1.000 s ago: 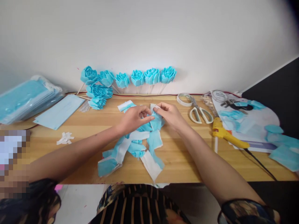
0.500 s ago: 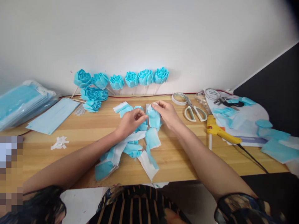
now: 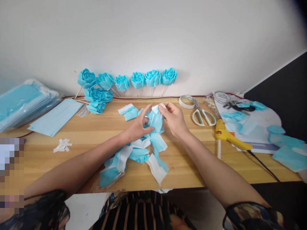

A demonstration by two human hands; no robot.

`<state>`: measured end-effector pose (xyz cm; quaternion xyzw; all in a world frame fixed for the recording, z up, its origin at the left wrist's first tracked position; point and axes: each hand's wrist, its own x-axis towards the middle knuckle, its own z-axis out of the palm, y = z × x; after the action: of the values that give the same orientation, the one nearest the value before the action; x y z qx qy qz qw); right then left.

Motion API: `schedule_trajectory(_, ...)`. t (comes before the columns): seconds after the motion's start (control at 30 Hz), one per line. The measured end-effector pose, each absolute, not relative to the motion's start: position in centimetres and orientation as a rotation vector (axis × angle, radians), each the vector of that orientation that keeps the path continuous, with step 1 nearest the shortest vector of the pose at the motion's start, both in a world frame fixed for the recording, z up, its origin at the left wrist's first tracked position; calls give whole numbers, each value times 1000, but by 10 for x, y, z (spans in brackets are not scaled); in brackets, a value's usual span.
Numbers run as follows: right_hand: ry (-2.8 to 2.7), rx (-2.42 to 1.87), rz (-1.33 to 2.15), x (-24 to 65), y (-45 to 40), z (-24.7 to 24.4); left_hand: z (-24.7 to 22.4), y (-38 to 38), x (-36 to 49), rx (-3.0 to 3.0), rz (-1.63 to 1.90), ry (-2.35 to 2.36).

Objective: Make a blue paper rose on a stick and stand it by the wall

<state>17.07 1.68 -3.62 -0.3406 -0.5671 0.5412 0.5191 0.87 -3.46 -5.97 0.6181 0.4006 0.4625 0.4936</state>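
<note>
My right hand (image 3: pixel 175 119) pinches the top of a blue-and-white fabric piece (image 3: pixel 157 122) between thumb and fingers; a white fold shows at the fingertips. Close on its left, my left hand (image 3: pixel 137 127) has thumb and forefinger spread apart, with nothing seen between them. Its lower fingers are partly hidden. Loose blue and white fabric strips (image 3: pixel 157 169) lie scattered beneath and in front of both hands. Another strip (image 3: pixel 130 112) rests just beyond the left hand. Several blue fabric flowers (image 3: pixel 137 80) on thin sticks lean against the wall behind.
To the right are scissors (image 3: pixel 203 117), a tape roll (image 3: pixel 186 101) and a yellow glue gun (image 3: pixel 233 139) with its cord running over the front edge. At left lie flat blue sheets (image 3: pixel 54 118), a plastic-wrapped pack (image 3: pixel 26 103) and small white scraps (image 3: pixel 62 145).
The left hand's forefinger and thumb have spread apart from a near pinch. My right hand still holds the fabric piece, whose top now shows a white fold. The whole view has shifted slightly.
</note>
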Motion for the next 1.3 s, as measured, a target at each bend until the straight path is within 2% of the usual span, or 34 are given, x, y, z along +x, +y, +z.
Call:
schedule_trajectory(0.37,-1140,-894,1198,183,46,-45,-50,-44,1,1570,879,1078)
schedule_trajectory(0.57,-1524,-1271,929,206,70,-59,-56,-39,-4,1419,1020,1023)
schedule_trajectory(0.7,-1686,-1106,765,209,66,-53,-57,-38,-5,1310,1034,993)
schedule_trajectory(0.9,-1985,-922,1071,198,35,-25,-57,-37,-4,1265,1090,991)
schedule_trajectory(1.0,-2137,-956,1079,194,28,-22,-58,-36,-5,1264,1086,985)
schedule_trajectory(1.3,-1710,-920,1270,201,44,-31,-57,-34,-9,1247,1113,964)
